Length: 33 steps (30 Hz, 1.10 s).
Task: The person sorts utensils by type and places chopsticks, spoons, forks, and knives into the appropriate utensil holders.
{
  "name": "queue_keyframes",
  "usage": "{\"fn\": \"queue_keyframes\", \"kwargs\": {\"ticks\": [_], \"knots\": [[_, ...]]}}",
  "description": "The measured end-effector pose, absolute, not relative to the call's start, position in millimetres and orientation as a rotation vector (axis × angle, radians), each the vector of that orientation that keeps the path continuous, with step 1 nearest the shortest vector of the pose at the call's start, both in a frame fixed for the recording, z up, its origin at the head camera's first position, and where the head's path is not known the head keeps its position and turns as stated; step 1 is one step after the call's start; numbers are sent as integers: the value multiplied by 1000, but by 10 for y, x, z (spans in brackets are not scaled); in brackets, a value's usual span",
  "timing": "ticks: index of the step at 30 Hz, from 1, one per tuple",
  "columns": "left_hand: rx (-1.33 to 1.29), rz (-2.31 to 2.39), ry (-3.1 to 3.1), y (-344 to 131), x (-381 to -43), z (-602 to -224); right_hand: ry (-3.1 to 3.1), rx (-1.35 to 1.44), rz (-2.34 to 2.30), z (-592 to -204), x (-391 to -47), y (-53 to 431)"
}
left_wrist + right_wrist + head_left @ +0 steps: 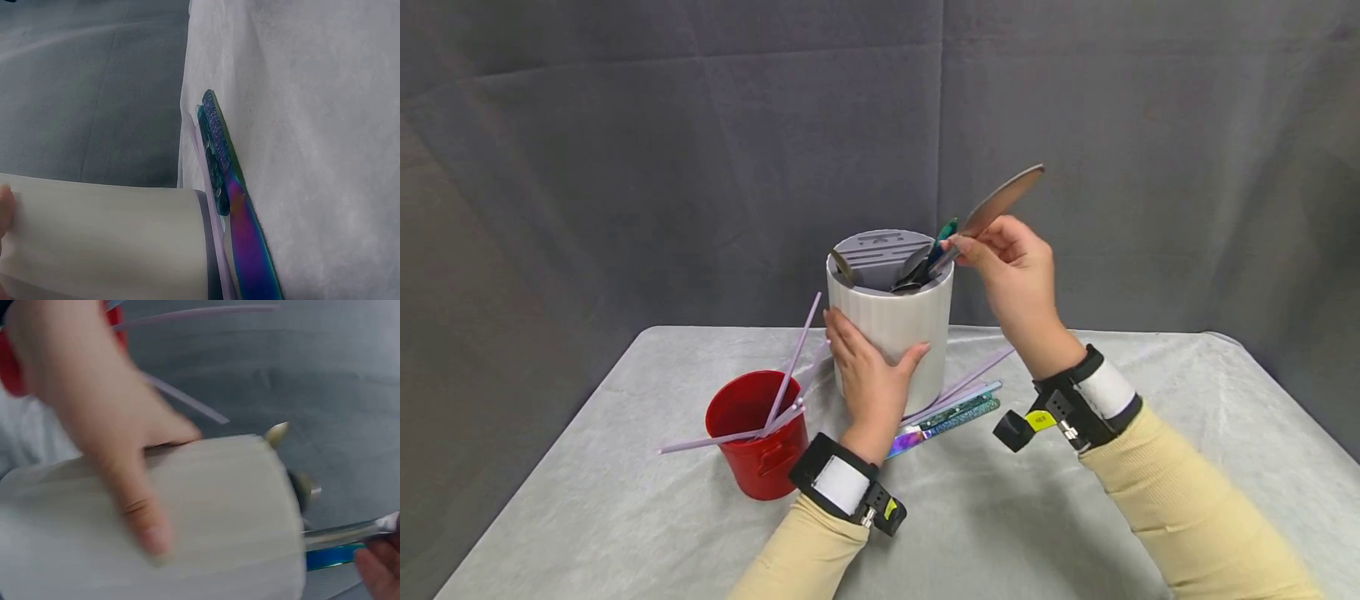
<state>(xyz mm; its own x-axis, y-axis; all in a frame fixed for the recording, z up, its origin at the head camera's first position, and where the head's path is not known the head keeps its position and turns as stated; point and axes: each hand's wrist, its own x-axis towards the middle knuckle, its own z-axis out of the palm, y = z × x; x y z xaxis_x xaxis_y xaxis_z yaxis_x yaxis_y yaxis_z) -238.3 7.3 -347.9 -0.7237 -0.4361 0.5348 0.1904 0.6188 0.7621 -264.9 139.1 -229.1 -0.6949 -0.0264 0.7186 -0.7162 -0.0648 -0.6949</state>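
A: What is being handled?
B: A metal utensil [1003, 200] with a broad, flat blade. It slants at the holder's right side, its slim end inside the mouth, the blade up and to the right.

A: How is it gripped?
B: The right hand [1018, 271] pinches it between thumb and fingers, just outside the rim. From that pinch, the slim end runs down and left into the holder [895, 321]; the blade points the opposite way.

A: And the left hand [872, 375]?
B: Spread wide, it lies against the holder's near wall, lower down; the right is nearer the utensil.

A: What surrounds them?
B: Spoons [916, 260] lean inside the white, upright holder. Colourful cutlery [966, 417] lies on the table [1075, 517] at its near right. To the left, a red bucket [752, 471] carries purple sticks [795, 360].
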Motion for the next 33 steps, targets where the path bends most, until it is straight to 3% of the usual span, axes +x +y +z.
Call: {"fn": "queue_keyframes", "kwargs": {"ticks": [13,25,29,33], "knots": [[195,-1098,-2136,103,-2378,-3499,-2064,660,1537,-2597,-2771,1291],[163,-1111,-2139,111,-2404,-3497,-2008,698,1571,-3112,-2540,1481],[161,-1111,-2132,99,-2431,-3486,-2328,888,1337,-3444,-2495,1512],[165,-1106,-2116,91,-2450,-3476,-2513,1283,951,-3716,-2480,1513]]}}
